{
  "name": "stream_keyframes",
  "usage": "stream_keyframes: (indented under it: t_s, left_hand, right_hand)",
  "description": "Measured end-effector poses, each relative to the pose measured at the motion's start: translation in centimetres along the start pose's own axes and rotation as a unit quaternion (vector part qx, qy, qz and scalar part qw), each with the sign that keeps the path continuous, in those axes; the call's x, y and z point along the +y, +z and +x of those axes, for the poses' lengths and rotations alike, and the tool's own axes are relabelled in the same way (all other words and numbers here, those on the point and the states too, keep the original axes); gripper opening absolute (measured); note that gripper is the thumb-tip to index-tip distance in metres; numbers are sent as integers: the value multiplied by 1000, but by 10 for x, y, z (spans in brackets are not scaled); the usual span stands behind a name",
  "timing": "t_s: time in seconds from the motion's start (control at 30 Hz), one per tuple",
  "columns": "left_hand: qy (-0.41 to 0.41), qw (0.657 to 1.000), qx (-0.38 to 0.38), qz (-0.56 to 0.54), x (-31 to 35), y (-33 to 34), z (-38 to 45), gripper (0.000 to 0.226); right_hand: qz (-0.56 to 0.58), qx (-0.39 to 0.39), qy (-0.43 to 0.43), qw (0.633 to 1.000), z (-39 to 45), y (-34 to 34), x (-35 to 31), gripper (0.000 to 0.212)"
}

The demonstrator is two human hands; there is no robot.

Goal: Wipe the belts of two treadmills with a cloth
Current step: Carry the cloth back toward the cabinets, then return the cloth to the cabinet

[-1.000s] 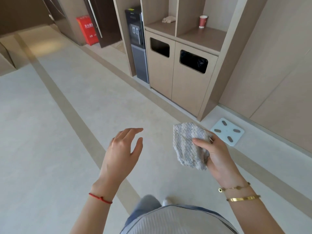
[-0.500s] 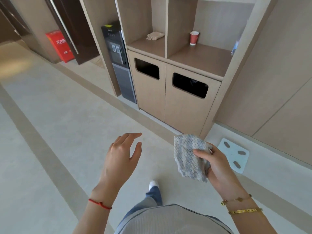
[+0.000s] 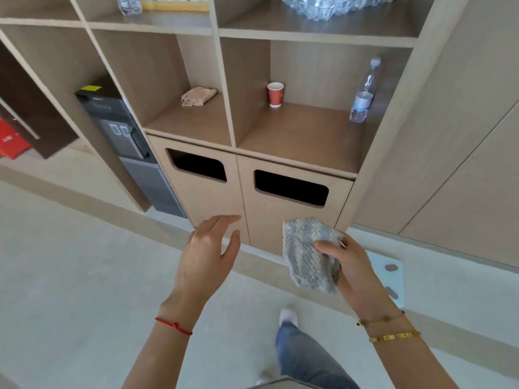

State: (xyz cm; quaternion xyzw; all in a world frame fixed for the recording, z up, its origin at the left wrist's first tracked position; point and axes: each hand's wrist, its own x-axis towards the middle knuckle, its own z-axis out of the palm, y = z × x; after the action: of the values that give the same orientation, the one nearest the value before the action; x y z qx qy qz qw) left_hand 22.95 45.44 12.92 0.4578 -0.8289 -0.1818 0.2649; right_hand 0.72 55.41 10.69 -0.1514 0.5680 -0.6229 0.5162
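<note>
Shelves and bin doors [image 3: 289,203] have drawn close ahead of both hands as the person walks up. Right hand [image 3: 351,265] pinches the bunched cloth [image 3: 304,256] between thumb and fingers, likely carrying it (no treadmill in view). Left hand [image 3: 207,254] hangs beside it, fingers relaxed and empty, probably free for balance or reaching.

**Both hands raised in front**

The left hand [image 3: 206,255] is held out empty, fingers relaxed and slightly spread, thumb apart. The right hand [image 3: 351,268], to its right, grips a cloth [image 3: 307,255], thumb pressed across it.
</note>
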Motion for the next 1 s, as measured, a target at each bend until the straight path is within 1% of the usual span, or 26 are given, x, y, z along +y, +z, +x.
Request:
stream_keyframes:
  t_s: [0.13, 0.27, 0.4, 0.6, 0.7, 0.87, 0.93, 1.0]
  left_hand:
    - [26, 999, -15, -14, -18, 29, 83, 31]
    - [42, 999, -5, -16, -33, 58, 168, 30]
    - [47, 999, -5, -24, -43, 92, 257, 29]
    - [23, 998, -63, -6, -60, 154, 370, 34]
    - [30, 995, -89, 29, -70, 181, 405, 36]
    - [41, 989, -130, 61, -91, 216, 431, 39]
    - [54, 987, -141, 61, -97, 225, 434, 39]
    - [70, 986, -143, 58, -101, 232, 435, 38]
  right_hand:
    - [13, 41, 4, 999, 72, 10, -20, 41]
    - [32, 53, -6, 998, 153, 16, -53, 37]
    - [38, 52, -8, 998, 241, 16, -90, 41]
    - [32, 114, 17, 993, 373, 21, -127, 39]
    - [-4, 125, 26, 992, 424, 24, -131, 45]
    - [-103, 153, 36, 982, 472, 19, -119, 38]
    - [-168, 171, 17, 971, 479, 14, -114, 38]
    - [-272, 195, -15, 942, 482, 7, -110, 36]
